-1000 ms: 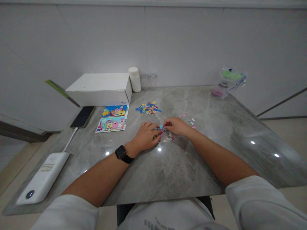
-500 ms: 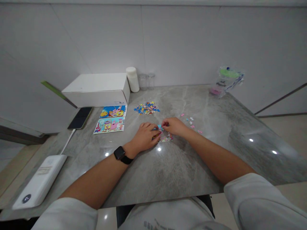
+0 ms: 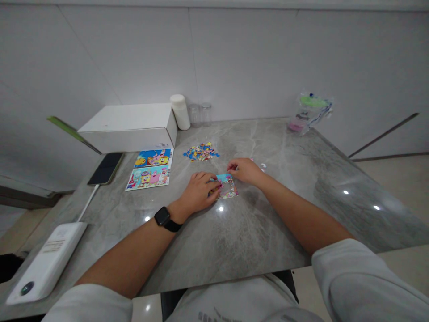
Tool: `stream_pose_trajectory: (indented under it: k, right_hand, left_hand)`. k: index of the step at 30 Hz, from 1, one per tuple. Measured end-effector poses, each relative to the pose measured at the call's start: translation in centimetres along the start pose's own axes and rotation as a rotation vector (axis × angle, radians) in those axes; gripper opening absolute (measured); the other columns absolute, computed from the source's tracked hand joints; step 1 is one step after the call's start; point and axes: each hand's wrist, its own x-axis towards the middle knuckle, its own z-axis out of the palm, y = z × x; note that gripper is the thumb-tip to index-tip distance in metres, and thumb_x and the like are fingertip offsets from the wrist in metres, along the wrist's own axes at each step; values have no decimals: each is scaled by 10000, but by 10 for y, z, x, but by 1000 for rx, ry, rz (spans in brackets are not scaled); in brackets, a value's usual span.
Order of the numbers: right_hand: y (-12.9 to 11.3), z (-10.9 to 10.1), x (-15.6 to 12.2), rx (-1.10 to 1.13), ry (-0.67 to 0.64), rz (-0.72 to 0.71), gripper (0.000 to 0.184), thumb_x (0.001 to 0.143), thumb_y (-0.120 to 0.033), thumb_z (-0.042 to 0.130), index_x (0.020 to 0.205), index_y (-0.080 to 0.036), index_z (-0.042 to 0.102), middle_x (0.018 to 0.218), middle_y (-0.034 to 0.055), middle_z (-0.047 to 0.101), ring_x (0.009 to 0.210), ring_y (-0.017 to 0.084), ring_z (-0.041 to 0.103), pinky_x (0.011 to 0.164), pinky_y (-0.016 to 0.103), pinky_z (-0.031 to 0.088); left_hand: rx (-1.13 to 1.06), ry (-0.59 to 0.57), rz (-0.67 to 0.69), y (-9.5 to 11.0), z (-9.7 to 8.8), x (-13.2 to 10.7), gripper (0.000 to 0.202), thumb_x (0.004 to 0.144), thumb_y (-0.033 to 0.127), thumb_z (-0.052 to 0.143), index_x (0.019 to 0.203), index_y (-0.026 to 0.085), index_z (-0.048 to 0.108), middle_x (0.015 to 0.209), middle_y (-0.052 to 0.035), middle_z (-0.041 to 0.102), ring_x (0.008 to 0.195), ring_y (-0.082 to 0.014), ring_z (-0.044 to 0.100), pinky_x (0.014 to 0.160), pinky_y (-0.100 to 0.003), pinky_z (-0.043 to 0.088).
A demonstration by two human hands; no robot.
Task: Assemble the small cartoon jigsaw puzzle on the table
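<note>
A small, partly assembled jigsaw puzzle (image 3: 231, 191) lies on the grey table, with a bare patch inside its colourful border. My left hand (image 3: 200, 191) rests over the puzzle's left side, fingers lying on it and thumb apart; part of the picture is hidden beneath. Just beyond the puzzle's upper right edge is my right hand (image 3: 246, 171), thumb and fingertips drawn together. Whether a piece sits in that pinch is too small to make out. A few loose puzzle pieces (image 3: 263, 167) lie right of this hand, partly hidden by it.
A heap of puzzle pieces (image 3: 201, 152) lies farther back. Cartoon picture cards (image 3: 149, 177) are at the left, near a phone (image 3: 106, 168) cabled to a white power bank (image 3: 48, 264). Behind stand a white box (image 3: 129, 127), a white bottle (image 3: 180, 112) and clear jars (image 3: 205, 115). A plastic bag (image 3: 310, 114) sits back right.
My right hand has lifted off the puzzle's upper part and moved slightly away from it, uncovering more of the picture. My left hand stays on the puzzle. The whole view has shifted slightly.
</note>
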Motion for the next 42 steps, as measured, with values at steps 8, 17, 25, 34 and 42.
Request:
stream_pose_trajectory:
  k: [8, 17, 25, 34, 42]
  right_hand:
    - [-5, 8, -2, -59, -85, -4, 87, 887, -227, 736, 953, -204, 788, 933, 40, 796, 829, 167, 683, 736, 253, 445]
    - [-6, 13, -2, -71, -100, -15, 113, 882, -227, 739, 977, -191, 788, 926, 41, 796, 803, 158, 677, 709, 247, 422]
    - [-8, 14, -1, -72, -107, -13, 124, 874, -216, 722, 972, -192, 794, 923, 41, 796, 794, 160, 672, 708, 249, 421]
    - [-11, 12, -4, -98, -103, 4, 135, 884, -224, 713, 977, -207, 810, 937, 42, 808, 815, 171, 688, 706, 254, 431]
    - [-6, -12, -2, 23, 77, 25, 146, 909, -216, 686, 992, -208, 806, 997, 41, 812, 872, 170, 698, 786, 256, 468]
  left_hand:
    - [-1, -11, -21, 2, 1, 1, 370, 1025, 458, 593, 1325, 282, 721, 1398, -115, 626, 1264, -314, 540, 1078, -522, 422]
    - [-4, -31, -34, 5, 0, 4, 389, 1033, 495, 579, 1327, 284, 722, 1421, -117, 607, 1284, -314, 525, 1109, -525, 404]
    - [9, -39, -30, 5, 1, 5, 403, 1041, 519, 557, 1322, 278, 718, 1412, -120, 615, 1275, -315, 531, 1099, -523, 410]
    - [-3, 48, -67, 0, 3, 4, 358, 1056, 477, 541, 1268, 254, 724, 1379, -112, 640, 1270, -307, 542, 1100, -516, 400]
    - [16, 131, -116, -2, -4, 3, 341, 1072, 439, 505, 1257, 234, 705, 1341, -122, 648, 1237, -301, 567, 1067, -506, 408]
